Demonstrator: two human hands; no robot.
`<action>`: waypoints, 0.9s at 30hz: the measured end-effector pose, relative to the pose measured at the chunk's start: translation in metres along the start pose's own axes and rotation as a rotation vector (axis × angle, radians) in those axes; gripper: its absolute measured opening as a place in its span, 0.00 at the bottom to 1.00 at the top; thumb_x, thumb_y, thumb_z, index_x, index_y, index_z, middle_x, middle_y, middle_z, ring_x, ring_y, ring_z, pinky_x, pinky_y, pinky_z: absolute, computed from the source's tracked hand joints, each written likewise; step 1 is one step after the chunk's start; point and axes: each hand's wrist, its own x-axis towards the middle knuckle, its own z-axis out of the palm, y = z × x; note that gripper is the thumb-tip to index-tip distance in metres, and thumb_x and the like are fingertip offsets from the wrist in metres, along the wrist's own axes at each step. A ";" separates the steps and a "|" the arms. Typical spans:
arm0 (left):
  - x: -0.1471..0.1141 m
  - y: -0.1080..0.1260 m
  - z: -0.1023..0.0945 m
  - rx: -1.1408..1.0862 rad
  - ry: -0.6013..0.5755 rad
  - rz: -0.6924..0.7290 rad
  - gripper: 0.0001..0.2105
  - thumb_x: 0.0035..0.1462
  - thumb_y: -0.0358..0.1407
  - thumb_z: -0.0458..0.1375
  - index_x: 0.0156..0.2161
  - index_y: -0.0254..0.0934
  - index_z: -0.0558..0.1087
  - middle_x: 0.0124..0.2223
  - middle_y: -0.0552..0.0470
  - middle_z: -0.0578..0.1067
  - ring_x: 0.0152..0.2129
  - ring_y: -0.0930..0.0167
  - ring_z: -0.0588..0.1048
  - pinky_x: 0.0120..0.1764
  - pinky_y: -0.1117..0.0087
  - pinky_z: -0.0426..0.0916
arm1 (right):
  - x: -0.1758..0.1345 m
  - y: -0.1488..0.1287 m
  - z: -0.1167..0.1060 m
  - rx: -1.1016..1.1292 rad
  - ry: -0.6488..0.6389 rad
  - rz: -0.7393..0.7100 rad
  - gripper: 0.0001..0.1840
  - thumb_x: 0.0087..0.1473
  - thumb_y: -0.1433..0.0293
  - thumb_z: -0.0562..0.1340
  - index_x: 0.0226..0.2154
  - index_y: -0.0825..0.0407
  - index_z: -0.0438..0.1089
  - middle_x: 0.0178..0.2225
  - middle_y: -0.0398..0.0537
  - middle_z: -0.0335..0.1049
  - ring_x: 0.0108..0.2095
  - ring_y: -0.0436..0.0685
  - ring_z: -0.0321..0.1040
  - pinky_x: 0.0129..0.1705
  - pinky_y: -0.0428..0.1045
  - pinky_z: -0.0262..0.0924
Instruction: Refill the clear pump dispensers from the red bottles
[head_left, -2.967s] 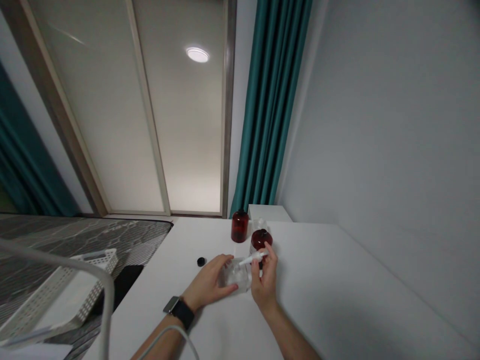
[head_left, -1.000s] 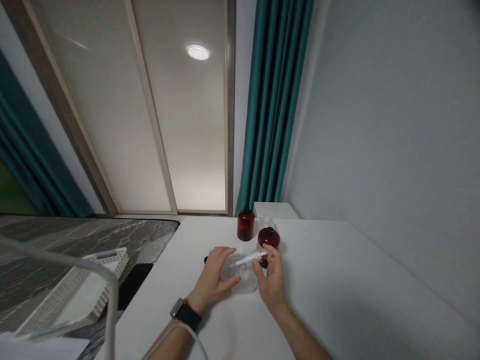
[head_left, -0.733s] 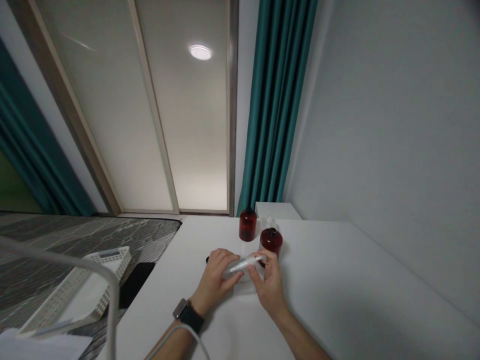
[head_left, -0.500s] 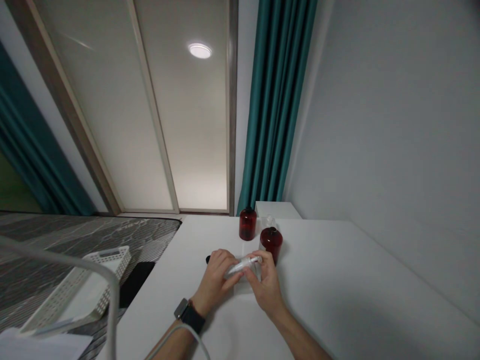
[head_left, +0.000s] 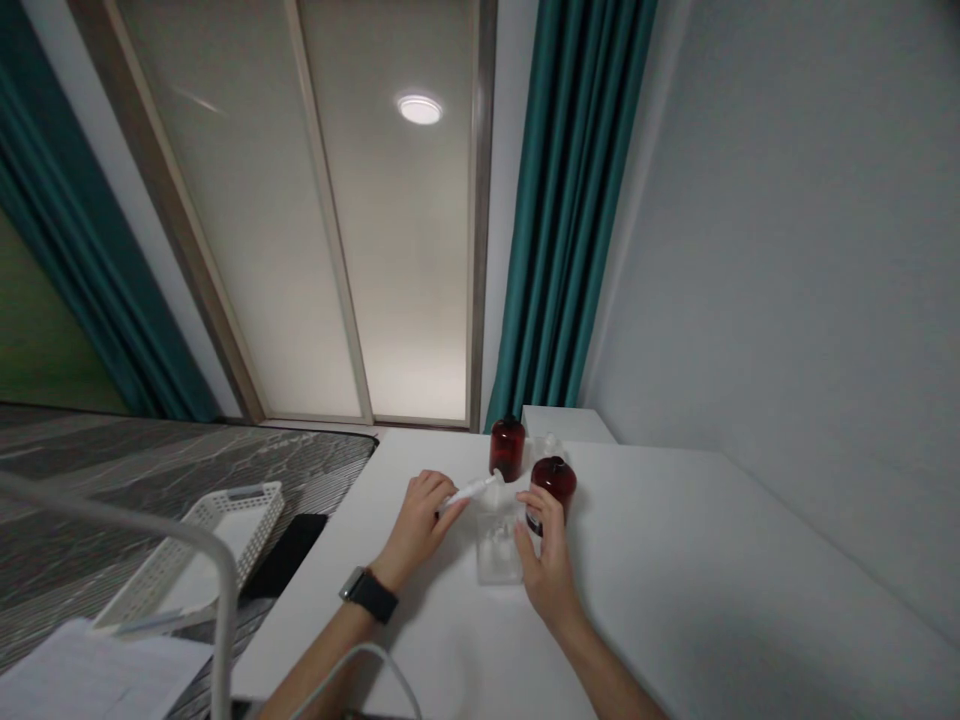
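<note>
- Head view: left hand [head_left: 421, 522] grips a slim white tube-like piece [head_left: 474, 489], thumb and fingers closed round its near end.
- Tube tilted, far end pointing away from the person and toward the right; it sits between the hands, above the white flat-topped table [head_left: 660, 600].
- Right hand [head_left: 546, 555] half curled, gap between thumb and fingers; contact with anything unclear.
- Clear, boxy, see-through container [head_left: 499, 565] on the table between the hands, just beside right thumb.
- Rounded dark-red bottle with black top [head_left: 555, 478] right behind right fingers, partly covered by them.
- Upright dark-red translucent bottle [head_left: 508, 450] farther back, near the tube's far end.
- Left wrist: black-banded square watch [head_left: 369, 592].
- White perforated plastic basket [head_left: 259, 510] off to the left, beyond table edge.
</note>
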 end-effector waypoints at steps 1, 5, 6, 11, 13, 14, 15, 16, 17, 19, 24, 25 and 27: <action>0.002 -0.008 -0.005 0.024 -0.064 -0.021 0.13 0.68 0.42 0.50 0.35 0.38 0.70 0.37 0.48 0.73 0.38 0.63 0.68 0.43 0.61 0.62 | 0.000 0.000 0.000 -0.017 0.009 -0.001 0.23 0.62 0.66 0.55 0.58 0.47 0.54 0.51 0.54 0.65 0.53 0.61 0.63 0.57 0.64 0.56; -0.001 -0.042 -0.019 0.093 -0.166 -0.095 0.15 0.68 0.43 0.48 0.34 0.38 0.71 0.37 0.48 0.74 0.37 0.63 0.70 0.41 0.62 0.63 | -0.001 0.000 0.002 -0.058 0.019 0.001 0.22 0.61 0.67 0.56 0.57 0.47 0.56 0.49 0.54 0.66 0.52 0.62 0.64 0.57 0.65 0.56; -0.005 -0.050 -0.020 0.108 -0.163 -0.121 0.16 0.68 0.43 0.47 0.35 0.37 0.71 0.36 0.47 0.74 0.35 0.63 0.70 0.40 0.62 0.64 | -0.001 0.000 0.002 -0.065 0.017 0.004 0.21 0.61 0.68 0.56 0.57 0.47 0.56 0.49 0.54 0.66 0.52 0.62 0.64 0.58 0.65 0.56; -0.024 -0.073 -0.013 0.163 -0.152 -0.215 0.18 0.69 0.41 0.43 0.33 0.37 0.71 0.33 0.46 0.74 0.33 0.63 0.70 0.38 0.62 0.64 | -0.001 0.001 0.003 -0.078 0.014 0.006 0.21 0.60 0.70 0.56 0.56 0.47 0.58 0.49 0.53 0.66 0.53 0.62 0.64 0.59 0.65 0.54; -0.027 -0.075 -0.010 0.171 -0.154 -0.225 0.17 0.68 0.41 0.44 0.34 0.37 0.72 0.34 0.46 0.75 0.33 0.62 0.71 0.38 0.62 0.64 | -0.001 0.002 0.003 -0.080 0.011 0.010 0.22 0.60 0.70 0.56 0.56 0.47 0.58 0.48 0.53 0.66 0.53 0.61 0.64 0.59 0.65 0.54; -0.027 -0.075 -0.009 0.173 -0.157 -0.225 0.17 0.68 0.41 0.45 0.34 0.37 0.72 0.34 0.46 0.75 0.34 0.62 0.71 0.39 0.62 0.64 | -0.001 0.002 0.004 -0.082 0.006 0.014 0.22 0.60 0.70 0.56 0.56 0.47 0.58 0.48 0.53 0.66 0.52 0.61 0.64 0.59 0.65 0.54; -0.027 -0.076 -0.008 0.176 -0.159 -0.223 0.17 0.68 0.41 0.46 0.34 0.37 0.73 0.34 0.46 0.75 0.34 0.62 0.71 0.39 0.63 0.64 | -0.002 0.002 0.004 -0.087 -0.001 0.016 0.22 0.59 0.70 0.56 0.57 0.47 0.57 0.48 0.53 0.67 0.52 0.61 0.64 0.59 0.65 0.54; -0.027 -0.076 -0.008 0.178 -0.160 -0.221 0.16 0.67 0.41 0.47 0.34 0.37 0.73 0.34 0.46 0.75 0.35 0.62 0.71 0.39 0.63 0.64 | -0.002 0.003 0.004 -0.092 -0.009 0.018 0.23 0.59 0.70 0.56 0.57 0.47 0.57 0.48 0.53 0.66 0.52 0.61 0.64 0.58 0.65 0.55; -0.027 -0.076 -0.007 0.183 -0.158 -0.221 0.16 0.67 0.41 0.48 0.34 0.37 0.73 0.35 0.46 0.75 0.35 0.62 0.71 0.39 0.63 0.64 | -0.002 0.003 0.004 -0.096 -0.015 0.017 0.23 0.59 0.70 0.56 0.57 0.47 0.57 0.47 0.53 0.67 0.52 0.61 0.64 0.58 0.65 0.55; -0.026 -0.076 -0.007 0.194 -0.151 -0.224 0.15 0.67 0.41 0.48 0.35 0.37 0.73 0.35 0.46 0.75 0.35 0.62 0.71 0.39 0.63 0.64 | -0.002 0.003 0.004 -0.101 -0.025 0.012 0.23 0.59 0.70 0.56 0.57 0.47 0.56 0.47 0.52 0.67 0.51 0.61 0.65 0.58 0.65 0.56; -0.027 -0.079 -0.004 0.231 -0.147 -0.232 0.14 0.66 0.39 0.50 0.33 0.36 0.73 0.34 0.46 0.74 0.35 0.62 0.70 0.40 0.62 0.64 | -0.002 0.005 0.004 -0.099 -0.055 0.016 0.23 0.60 0.70 0.55 0.57 0.47 0.56 0.47 0.52 0.67 0.50 0.61 0.65 0.58 0.65 0.55; -0.027 -0.079 -0.003 0.237 -0.150 -0.234 0.14 0.66 0.39 0.50 0.32 0.36 0.73 0.34 0.46 0.74 0.35 0.62 0.70 0.40 0.62 0.64 | -0.002 0.006 0.004 -0.095 -0.059 0.017 0.22 0.60 0.70 0.55 0.57 0.47 0.56 0.47 0.52 0.67 0.51 0.61 0.65 0.58 0.65 0.56; -0.027 -0.079 -0.003 0.245 -0.154 -0.239 0.13 0.65 0.39 0.51 0.32 0.37 0.73 0.34 0.46 0.73 0.35 0.62 0.70 0.39 0.63 0.64 | -0.002 0.007 0.004 -0.089 -0.062 0.021 0.22 0.60 0.70 0.55 0.57 0.46 0.57 0.47 0.52 0.67 0.51 0.61 0.65 0.58 0.65 0.56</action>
